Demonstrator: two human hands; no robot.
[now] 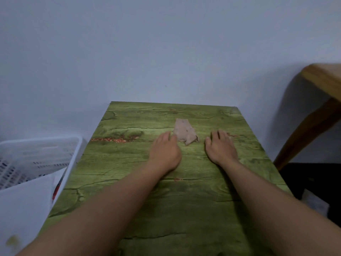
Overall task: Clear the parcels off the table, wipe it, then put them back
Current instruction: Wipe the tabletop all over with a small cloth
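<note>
Right now I see both of my hands stretched out over the green wood-grain table [184,209], which fills the middle and lower part of the frame. My left hand [165,153] lies palm down just left of centre, fingers straight and relaxed, holding nothing; its fingertips reach the left edge of the cloth [185,133], touching it or very nearly so, I cannot tell which. My right hand [220,147] lies flat to the right of centre, fingers straight and slightly spread, gripping nothing, with a clear gap between it and the cloth. That cloth, a small crumpled pinkish-brown rag, sits on the table between the two hands and a little above them in the frame.

At the left edge of the frame, beside the table, I see a white slotted basket [36,154]. A white parcel [25,204] with a red and blue mark lies inside it at lower left. A wooden piece of furniture [317,100] juts in at upper right, against the pale wall [147,43].
</note>
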